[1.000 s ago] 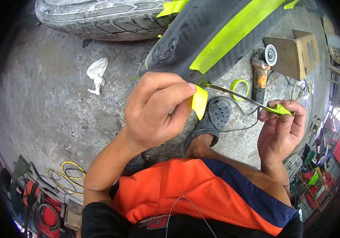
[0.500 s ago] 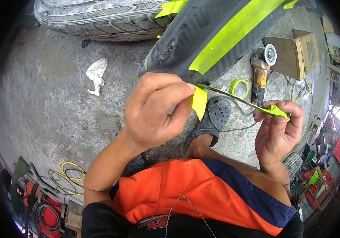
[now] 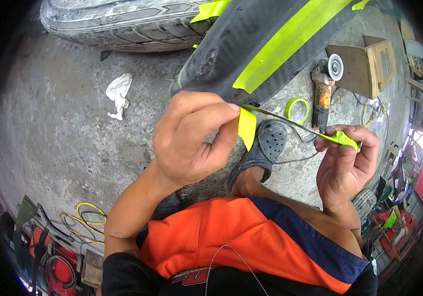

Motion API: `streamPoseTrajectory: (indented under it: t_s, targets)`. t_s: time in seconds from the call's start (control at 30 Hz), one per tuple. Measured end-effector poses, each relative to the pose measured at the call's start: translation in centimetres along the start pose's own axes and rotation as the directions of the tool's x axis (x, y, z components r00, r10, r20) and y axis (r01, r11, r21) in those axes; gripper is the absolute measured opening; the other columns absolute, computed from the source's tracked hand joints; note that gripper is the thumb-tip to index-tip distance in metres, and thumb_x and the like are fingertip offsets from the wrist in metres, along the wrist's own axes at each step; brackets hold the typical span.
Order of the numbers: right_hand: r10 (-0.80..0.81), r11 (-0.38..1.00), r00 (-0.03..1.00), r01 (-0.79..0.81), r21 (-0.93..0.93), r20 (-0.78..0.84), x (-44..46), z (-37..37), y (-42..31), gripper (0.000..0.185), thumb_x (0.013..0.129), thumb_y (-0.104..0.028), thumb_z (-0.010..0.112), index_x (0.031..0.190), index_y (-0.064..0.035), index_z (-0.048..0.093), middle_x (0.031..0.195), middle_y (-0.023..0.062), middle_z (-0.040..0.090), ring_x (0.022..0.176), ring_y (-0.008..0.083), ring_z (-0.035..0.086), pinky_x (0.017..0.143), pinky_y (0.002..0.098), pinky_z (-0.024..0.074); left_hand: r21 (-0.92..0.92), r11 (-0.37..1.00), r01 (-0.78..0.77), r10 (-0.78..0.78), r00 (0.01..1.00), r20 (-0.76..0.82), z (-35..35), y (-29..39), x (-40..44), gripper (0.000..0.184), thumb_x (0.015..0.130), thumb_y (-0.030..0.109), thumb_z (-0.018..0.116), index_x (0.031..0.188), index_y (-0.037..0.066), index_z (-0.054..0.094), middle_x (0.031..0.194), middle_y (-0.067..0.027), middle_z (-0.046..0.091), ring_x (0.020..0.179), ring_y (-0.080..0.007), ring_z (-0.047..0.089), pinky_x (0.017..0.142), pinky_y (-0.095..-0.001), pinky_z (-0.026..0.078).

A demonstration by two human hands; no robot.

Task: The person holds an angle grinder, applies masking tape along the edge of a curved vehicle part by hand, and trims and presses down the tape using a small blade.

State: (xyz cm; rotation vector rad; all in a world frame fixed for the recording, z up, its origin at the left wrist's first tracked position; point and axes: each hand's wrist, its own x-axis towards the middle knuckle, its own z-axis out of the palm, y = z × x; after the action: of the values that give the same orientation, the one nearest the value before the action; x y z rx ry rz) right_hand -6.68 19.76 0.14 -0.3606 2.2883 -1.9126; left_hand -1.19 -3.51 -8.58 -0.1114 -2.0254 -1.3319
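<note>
My left hand pinches a short strip of yellow-green tape, which hangs down from the fingertips. My right hand grips the tape-wrapped end of a thin metal blade between thumb and fingers. The blade slants up and left, and its far end lies close to my left fingertips; whether it touches the strip I cannot tell. Just beyond the hands is a dark, carbon-patterned panel with a long band of yellow-green tape along it.
A dusty tire lies at the top left. White crumpled cloth, a tape roll, an angle grinder and a cardboard box are on the concrete floor. Cables and red items lie at lower left.
My right hand has shifted slightly left with the blade, and the blade's far end is nearer my left fingertips. My left hand has hardly moved and still pinches the strip.
</note>
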Motion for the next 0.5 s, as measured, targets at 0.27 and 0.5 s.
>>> streamPoseTrajectory:
  t_s: [0.27, 0.5]
  targets:
    - [-0.010, 1.000, 0.999, 0.009, 0.017, 0.042, 0.14, -0.77, 0.23, 0.035, 0.099, -0.023, 0.070, 0.120, -0.0033, 0.050, 0.103, 0.0184, 0.067, 0.086, 0.0235, 0.069, 0.071, 0.0358, 0.0594, -0.004, 1.000, 0.014, -0.014, 1.000, 0.008, -0.09, 0.08, 0.08, 0.043, 0.068, -0.013, 0.080, 0.104, 0.006, 0.068, 0.092, -0.0079, 0.066, 0.076, -0.0232, 0.065, 0.064, -0.0322, 0.053]
    - [0.061, 0.991, 0.998, -0.058, 0.123, -0.028, 0.51, -0.81, 0.28, 0.031, 0.102, -0.024, 0.065, 0.119, -0.0012, 0.052, 0.100, 0.0171, 0.068, 0.077, 0.0231, 0.069, 0.069, 0.0334, 0.0577, -0.009, 1.000, 0.010, -0.010, 0.999, 0.036, -0.10, -0.04, -0.24, 0.045, 0.068, -0.015, 0.078, 0.107, 0.003, 0.066, 0.096, -0.0108, 0.065, 0.081, -0.0231, 0.064, 0.069, -0.0307, 0.052]
